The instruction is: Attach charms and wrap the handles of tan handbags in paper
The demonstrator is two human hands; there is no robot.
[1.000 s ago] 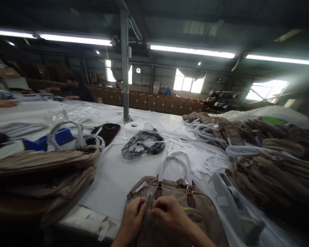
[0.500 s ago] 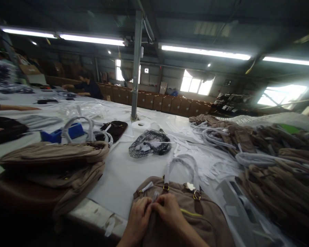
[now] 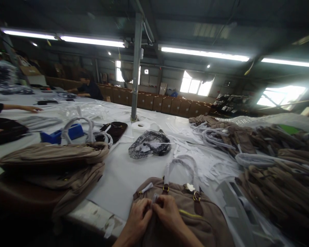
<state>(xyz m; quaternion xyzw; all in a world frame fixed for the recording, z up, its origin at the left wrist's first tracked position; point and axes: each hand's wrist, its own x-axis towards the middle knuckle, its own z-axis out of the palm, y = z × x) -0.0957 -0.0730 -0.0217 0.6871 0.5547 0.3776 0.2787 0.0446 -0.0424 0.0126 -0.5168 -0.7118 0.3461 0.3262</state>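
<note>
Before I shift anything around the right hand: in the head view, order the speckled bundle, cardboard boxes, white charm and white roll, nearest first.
1. White charm: on the brown bag, ahead and right of the right hand.
2. Speckled bundle: on the table, beyond the bag.
3. White roll: behind the bundle.
4. Cardboard boxes: background, past the table.

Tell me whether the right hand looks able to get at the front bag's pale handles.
Probably yes: the handles stand up just beyond the right hand, with nothing seen lying over them. That hand is at a small pale strip on the bag, so it looks occupied.
</note>
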